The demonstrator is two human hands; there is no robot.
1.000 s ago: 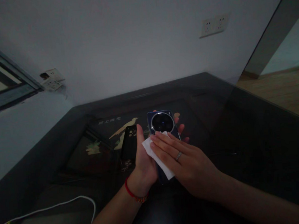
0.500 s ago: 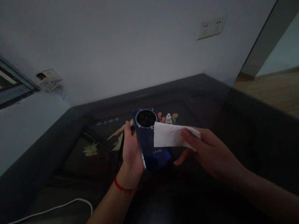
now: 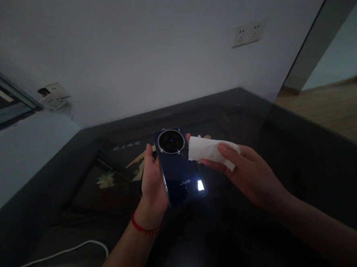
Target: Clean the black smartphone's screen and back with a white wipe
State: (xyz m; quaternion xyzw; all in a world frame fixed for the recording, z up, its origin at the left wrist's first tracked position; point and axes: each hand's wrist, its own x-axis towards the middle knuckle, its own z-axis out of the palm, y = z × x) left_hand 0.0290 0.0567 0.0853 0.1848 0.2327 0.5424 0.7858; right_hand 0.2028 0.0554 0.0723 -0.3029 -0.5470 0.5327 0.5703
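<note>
Left hand (image 3: 151, 182) has a grip on the blue phone (image 3: 179, 167) — right hand (image 3: 247, 173) pinches a white tissue (image 3: 206, 150) just beside it

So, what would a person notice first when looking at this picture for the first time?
Probably the dark blue phone in the middle, back side up, held in the left hand, with a bright reflection near its lower corner. Beside it, the right hand holds a white tissue at the phone's right edge.

Under me lies a dark lacquered table (image 3: 288, 151) with a pale inlaid bird-and-flower picture (image 3: 120, 169). A white cable (image 3: 67, 253) loops at its near left. White wall sockets (image 3: 247, 33) sit up right; another socket (image 3: 52, 97) hangs left.
</note>
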